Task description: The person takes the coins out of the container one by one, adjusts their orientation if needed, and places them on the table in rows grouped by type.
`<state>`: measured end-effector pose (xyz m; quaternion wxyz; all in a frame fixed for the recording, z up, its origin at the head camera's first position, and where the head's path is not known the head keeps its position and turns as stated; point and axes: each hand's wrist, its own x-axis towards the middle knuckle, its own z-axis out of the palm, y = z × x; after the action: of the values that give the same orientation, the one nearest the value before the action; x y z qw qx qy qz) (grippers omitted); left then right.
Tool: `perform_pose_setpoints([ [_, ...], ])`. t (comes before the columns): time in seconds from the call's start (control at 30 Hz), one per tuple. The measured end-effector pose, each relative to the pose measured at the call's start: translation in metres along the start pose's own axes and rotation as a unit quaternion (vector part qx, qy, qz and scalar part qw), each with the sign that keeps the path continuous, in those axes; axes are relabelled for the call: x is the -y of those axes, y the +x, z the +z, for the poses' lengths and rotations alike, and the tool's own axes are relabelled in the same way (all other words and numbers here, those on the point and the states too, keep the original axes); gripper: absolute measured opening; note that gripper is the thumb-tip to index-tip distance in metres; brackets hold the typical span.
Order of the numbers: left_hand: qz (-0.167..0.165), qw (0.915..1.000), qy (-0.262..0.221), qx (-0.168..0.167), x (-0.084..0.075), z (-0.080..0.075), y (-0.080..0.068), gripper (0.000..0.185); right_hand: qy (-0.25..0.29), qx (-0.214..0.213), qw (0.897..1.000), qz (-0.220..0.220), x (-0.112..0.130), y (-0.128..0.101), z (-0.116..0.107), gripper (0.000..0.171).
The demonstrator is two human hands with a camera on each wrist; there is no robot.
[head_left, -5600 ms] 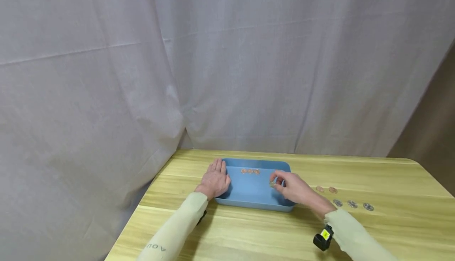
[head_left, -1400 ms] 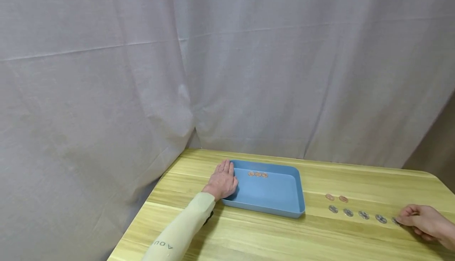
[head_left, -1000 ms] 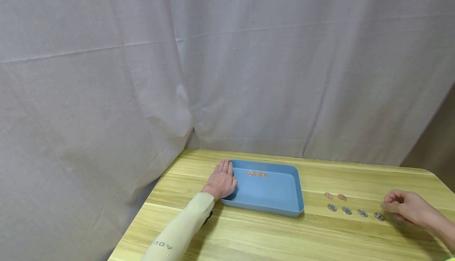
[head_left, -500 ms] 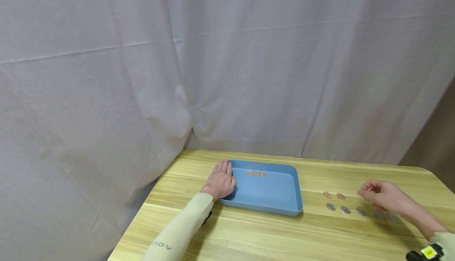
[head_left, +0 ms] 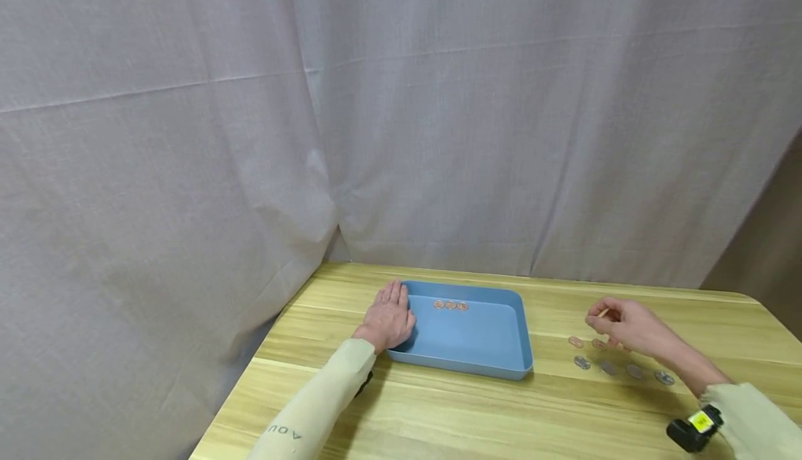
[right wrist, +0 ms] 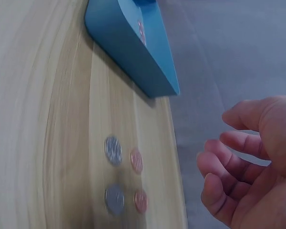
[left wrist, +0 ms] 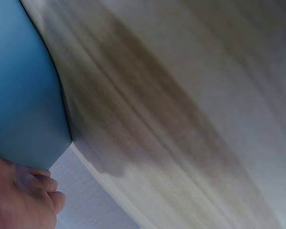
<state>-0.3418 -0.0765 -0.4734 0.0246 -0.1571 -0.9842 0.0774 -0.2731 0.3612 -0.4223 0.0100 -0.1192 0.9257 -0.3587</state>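
Observation:
A shallow blue tray [head_left: 466, 362] holds three copper coins [head_left: 451, 305] in a row near its far side. My left hand [head_left: 385, 321] rests along the tray's left rim, fingers straight; the left wrist view shows its fingertips [left wrist: 50, 191] against the tray corner. My right hand [head_left: 633, 324] hovers over the table, right of the tray. Its fingers are loosely curled with nothing between thumb and index in the right wrist view. Below it lie two copper coins [head_left: 576, 342] and a row of silver coins [head_left: 582, 362], the right end hidden by the forearm.
The wooden table [head_left: 401, 418] bears the tray and coins. A grey cloth curtain [head_left: 438, 133] hangs behind and to the left. A black wrist camera [head_left: 692, 429] hangs under the right wrist.
Earlier, my right hand pinched a coin over the tray, then set it at the right end of the silver row. Now it has moved left, back towards the tray. The left hand stays.

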Motion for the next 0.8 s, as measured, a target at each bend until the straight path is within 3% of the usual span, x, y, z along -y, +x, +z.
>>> perform_pose_setpoints([
  [0.17, 0.000, 1.0000, -0.007, 0.001, -0.001, 0.001, 0.000, 0.063, -0.005, 0.003, 1.000, -0.011, 0.013, 0.011, 0.011, 0.026],
  [0.4, -0.001, 0.9999, -0.012, -0.001, 0.000, 0.000, -0.001, 0.063, 0.025, 0.029, 0.999, 0.007, 0.035, 0.027, 0.023, 0.037],
  [0.8, -0.002, 1.0000, -0.009, 0.002, 0.001, -0.001, -0.002, 0.062, 0.064, 0.030, 0.997, -0.002, 0.061, 0.053, 0.055, 0.034],
])
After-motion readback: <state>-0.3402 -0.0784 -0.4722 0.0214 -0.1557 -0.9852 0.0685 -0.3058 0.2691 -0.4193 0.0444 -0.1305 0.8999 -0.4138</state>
